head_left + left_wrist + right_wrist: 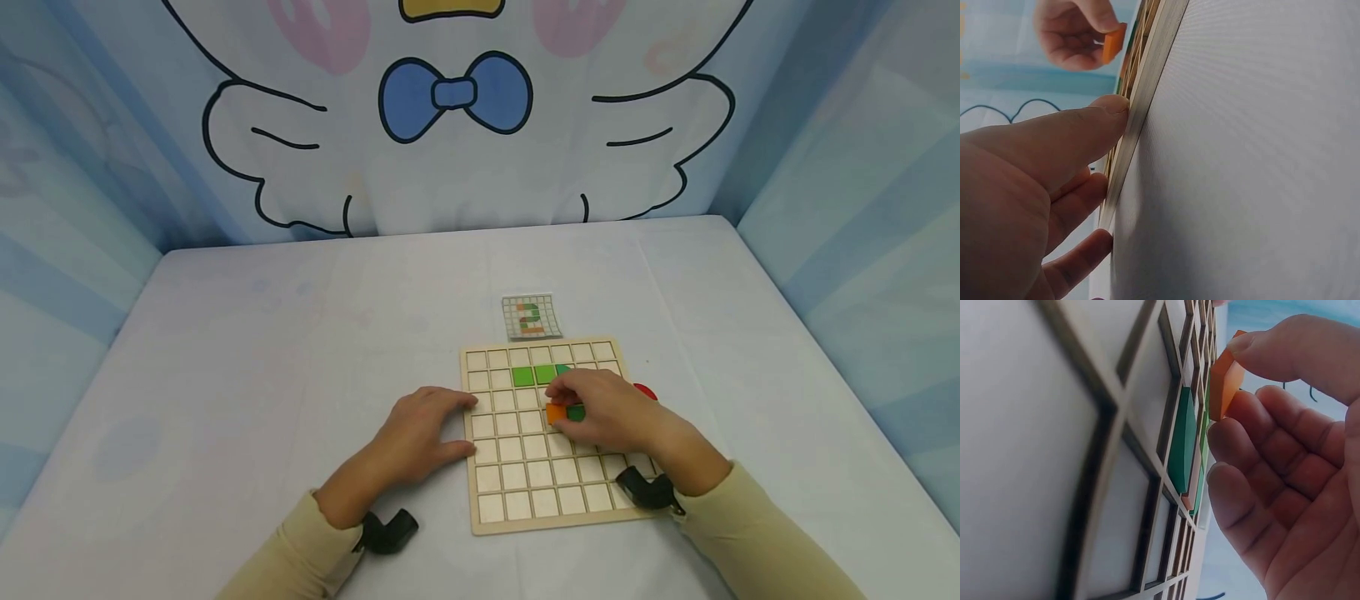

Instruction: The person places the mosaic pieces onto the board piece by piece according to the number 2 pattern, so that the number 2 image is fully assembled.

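Note:
A wooden grid board [480,523] lies on the table with coloured tiles in its cells. My right hand [611,408] is over its right half, pinching an orange tile [1224,387] between thumb and fingers. That tile is held just above the grid in the right wrist view. Below it, a dark green tile [1184,444] sits in a cell. Two light green tiles [522,377] lie in a row near the board's top, beside another green one partly covered by the right hand. My left hand [420,433] touches the board's left edge with thumb and fingertips, fingers extended.
A small pattern card [532,317] with a coloured grid figure lies just beyond the board. Part of a red piece [645,391] shows behind the right hand. White cloth covers the table [225,400], and printed curtains [465,175] stand behind and at both sides.

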Tool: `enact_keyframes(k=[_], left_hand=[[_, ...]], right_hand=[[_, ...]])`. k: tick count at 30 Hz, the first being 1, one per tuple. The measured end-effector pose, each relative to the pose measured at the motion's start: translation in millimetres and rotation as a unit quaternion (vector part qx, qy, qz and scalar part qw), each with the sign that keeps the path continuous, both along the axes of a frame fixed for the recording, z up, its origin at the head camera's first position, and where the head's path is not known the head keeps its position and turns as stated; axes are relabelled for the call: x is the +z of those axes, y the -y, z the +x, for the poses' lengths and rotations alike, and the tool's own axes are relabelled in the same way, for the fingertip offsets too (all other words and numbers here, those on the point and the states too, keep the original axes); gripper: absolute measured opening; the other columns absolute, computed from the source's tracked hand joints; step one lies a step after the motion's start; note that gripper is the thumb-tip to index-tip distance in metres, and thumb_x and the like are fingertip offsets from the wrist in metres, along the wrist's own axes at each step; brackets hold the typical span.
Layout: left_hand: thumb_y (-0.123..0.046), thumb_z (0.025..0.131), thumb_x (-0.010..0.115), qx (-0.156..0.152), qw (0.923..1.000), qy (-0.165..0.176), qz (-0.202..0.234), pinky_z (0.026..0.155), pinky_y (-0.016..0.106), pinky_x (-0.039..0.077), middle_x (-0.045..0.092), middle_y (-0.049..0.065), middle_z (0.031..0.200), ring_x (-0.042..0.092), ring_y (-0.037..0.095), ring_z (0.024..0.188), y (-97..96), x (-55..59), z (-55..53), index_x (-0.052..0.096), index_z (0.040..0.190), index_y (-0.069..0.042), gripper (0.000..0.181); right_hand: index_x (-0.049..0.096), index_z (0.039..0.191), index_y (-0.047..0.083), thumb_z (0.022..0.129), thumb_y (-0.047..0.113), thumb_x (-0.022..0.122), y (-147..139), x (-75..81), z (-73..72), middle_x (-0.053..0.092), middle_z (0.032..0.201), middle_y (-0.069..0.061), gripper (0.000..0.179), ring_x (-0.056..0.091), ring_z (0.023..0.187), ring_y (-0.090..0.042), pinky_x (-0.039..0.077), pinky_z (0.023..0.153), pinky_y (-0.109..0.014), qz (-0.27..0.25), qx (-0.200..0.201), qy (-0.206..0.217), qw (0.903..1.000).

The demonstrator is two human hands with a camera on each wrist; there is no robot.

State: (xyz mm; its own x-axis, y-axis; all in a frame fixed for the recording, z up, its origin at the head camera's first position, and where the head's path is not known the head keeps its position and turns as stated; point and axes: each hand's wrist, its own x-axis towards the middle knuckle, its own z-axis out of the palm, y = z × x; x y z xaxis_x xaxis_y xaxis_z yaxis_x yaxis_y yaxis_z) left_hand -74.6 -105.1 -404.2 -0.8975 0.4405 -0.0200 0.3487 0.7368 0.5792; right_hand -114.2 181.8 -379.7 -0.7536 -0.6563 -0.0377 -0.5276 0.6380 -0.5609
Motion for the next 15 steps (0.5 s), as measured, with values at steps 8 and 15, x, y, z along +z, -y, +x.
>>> enact_keyframes(k=[8, 15], left_hand=[[-0.024, 0.082, 0.085, -0.001, 1.0000, -0.003, 0.001, 0.103, 0.050, 0.040, 0.064, 0.006, 0.127, 0.053, 0.030, 0.125, -0.4, -0.6, -0.1, 0.064, 0.130, -0.008, 0.054], [-0.023, 0.082, 0.085, 0.002, 1.0000, -0.001, -0.001, 0.104, 0.051, 0.040, 0.063, 0.006, 0.128, 0.052, 0.030, 0.125, -0.8, -1.7, -0.3, 0.064, 0.129, -0.008, 0.054]], right_hand=[[0.066, 0.106, 0.006, 0.087, 0.015, 0.077, 1.6, -2.4, -0.1, 0.067, 0.102, 0.004, 0.024, 0.065, 0.093, -0.015, 0.054, 0.087, -0.037, 0.005, 0.004, -0.004, 1.0000], [0.067, 0.107, 0.007, 0.086, 0.016, 0.078, 2.1, -2.8, -0.1, 0.067, 0.102, 0.004, 0.025, 0.064, 0.094, -0.016, 0.052, 0.087, -0.038, 0.025, 0.007, -0.011, 0.9996]])
